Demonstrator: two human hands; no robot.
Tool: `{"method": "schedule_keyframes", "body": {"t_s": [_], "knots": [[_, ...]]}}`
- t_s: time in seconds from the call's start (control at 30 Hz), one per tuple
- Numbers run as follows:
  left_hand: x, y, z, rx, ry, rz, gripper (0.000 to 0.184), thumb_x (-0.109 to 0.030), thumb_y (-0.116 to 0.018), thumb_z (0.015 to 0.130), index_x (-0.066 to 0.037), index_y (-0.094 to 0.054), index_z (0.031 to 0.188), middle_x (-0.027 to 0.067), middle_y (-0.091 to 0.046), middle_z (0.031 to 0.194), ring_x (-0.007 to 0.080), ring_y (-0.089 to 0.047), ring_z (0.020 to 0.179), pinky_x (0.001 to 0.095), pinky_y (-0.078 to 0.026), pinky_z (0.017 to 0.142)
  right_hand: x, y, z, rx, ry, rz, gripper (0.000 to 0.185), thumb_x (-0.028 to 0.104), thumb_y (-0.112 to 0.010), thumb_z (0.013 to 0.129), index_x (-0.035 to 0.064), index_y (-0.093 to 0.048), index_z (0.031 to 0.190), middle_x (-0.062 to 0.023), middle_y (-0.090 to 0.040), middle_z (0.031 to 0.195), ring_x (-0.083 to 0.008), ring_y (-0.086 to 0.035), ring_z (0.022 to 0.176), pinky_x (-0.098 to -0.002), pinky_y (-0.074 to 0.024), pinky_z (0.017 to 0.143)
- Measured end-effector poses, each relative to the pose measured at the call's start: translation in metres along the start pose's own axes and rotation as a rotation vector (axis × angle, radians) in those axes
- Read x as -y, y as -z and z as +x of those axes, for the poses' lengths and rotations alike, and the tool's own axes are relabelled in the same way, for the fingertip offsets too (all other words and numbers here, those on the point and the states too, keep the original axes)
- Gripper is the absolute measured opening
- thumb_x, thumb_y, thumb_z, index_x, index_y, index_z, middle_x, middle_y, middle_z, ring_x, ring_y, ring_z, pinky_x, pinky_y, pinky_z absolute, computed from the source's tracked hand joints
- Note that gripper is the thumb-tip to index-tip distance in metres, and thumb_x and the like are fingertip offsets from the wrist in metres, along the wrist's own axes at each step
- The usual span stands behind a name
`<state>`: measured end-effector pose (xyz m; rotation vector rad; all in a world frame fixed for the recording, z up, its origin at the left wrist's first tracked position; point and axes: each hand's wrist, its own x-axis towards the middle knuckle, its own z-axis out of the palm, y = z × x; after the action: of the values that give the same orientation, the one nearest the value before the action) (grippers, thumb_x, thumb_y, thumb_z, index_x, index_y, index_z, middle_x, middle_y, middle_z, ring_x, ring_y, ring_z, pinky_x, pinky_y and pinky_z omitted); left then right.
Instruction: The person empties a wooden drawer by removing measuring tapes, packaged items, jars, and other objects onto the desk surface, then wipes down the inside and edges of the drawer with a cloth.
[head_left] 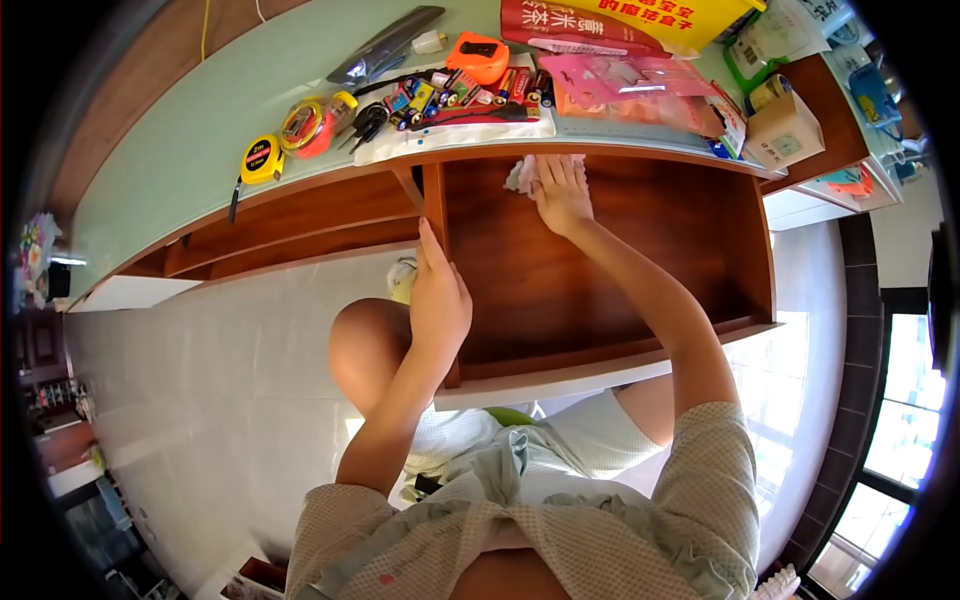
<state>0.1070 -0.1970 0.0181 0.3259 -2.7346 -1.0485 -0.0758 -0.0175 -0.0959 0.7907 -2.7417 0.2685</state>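
A wooden drawer (600, 300) is pulled out from under the glass-topped table, above my lap. Inside it, near its far end, my right hand (564, 198) lies palm down on a crumpled pale cloth (521, 178), pressing it against the wood. Part of the cloth shows beyond my fingertips and to their left; the rest is under the hand. My left hand (440, 295) is at the drawer's left side wall, seen edge-on, with fingers stretched forward along it. Its palm side is mostly hidden.
Over the drawer, the tabletop (225, 110) bears several batteries (425, 97), an orange tape measure (478, 58), a yellow tape measure (262, 160), a round container (305, 127) and pink packaging (630, 78). A small box (785, 130) stands at right. Another open compartment (300, 225) lies left.
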Motion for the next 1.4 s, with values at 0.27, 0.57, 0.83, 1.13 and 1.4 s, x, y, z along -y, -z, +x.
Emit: {"method": "schedule_keyframes", "body": {"t_s": [0.27,0.57,0.83,1.13,1.4], "knots": [[-0.002,0.001,0.001,-0.012,-0.017,-0.02,0.061,0.002,-0.044,0.084,0.005,-0.013,0.137,0.0293,-0.037,0.13,0.0437,-0.049,0.107,0.0416,-0.044,0.086,0.095,-0.016,0.028,0.007,0.258,0.094,0.055,0.03,-0.042,0.088,0.0028,-0.034,0.135,-0.014,-0.031,0.141,-0.0312,-0.023,0.133,-0.0454,-0.0152,0.109],[0.0,-0.001,0.0,-0.033,-0.016,-0.033,0.06,-0.001,-0.043,0.086,0.004,-0.014,0.138,0.0287,-0.036,0.131,0.0437,-0.048,0.107,0.0417,-0.045,0.085,0.093,0.08,-0.077,0.563,0.875,0.085,0.06,0.027,-0.049,0.085,0.0059,-0.03,0.138,-0.0145,-0.026,0.144,-0.0315,-0.021,0.134,-0.0441,-0.0152,0.109],[0.0,-0.001,0.0,-0.022,0.005,-0.019,0.06,-0.001,-0.043,0.086,0.002,-0.014,0.138,0.0289,-0.038,0.13,0.0438,-0.052,0.102,0.0413,-0.047,0.081,0.066,0.069,-0.083,0.525,1.078,0.367,0.059,0.026,-0.05,0.083,0.0148,-0.033,0.138,-0.0069,-0.029,0.144,-0.0237,-0.026,0.133,-0.041,-0.0178,0.11],[-0.004,0.002,0.0,0.024,0.062,-0.033,0.063,0.004,-0.044,0.082,0.001,-0.017,0.139,0.0278,-0.036,0.132,0.0431,-0.046,0.112,0.0399,-0.045,0.087,0.042,0.036,-0.009,0.208,0.548,0.116,0.055,0.027,-0.042,0.089,0.01,-0.026,0.14,-0.0109,-0.029,0.143,-0.0269,-0.025,0.133,-0.0435,-0.0191,0.108],[-0.028,-0.043,0.023,0.318,-0.53,0.587,0.06,-0.008,-0.049,0.077,0.009,-0.031,0.131,0.0245,-0.032,0.136,0.0386,-0.034,0.125,0.0407,-0.027,0.106,-0.053,0.032,-0.036,0.19,0.07,0.042,0.055,0.03,-0.038,0.092,0.0103,-0.02,0.141,-0.0141,-0.018,0.147,-0.0307,-0.016,0.136,-0.0469,-0.0183,0.108]]}}
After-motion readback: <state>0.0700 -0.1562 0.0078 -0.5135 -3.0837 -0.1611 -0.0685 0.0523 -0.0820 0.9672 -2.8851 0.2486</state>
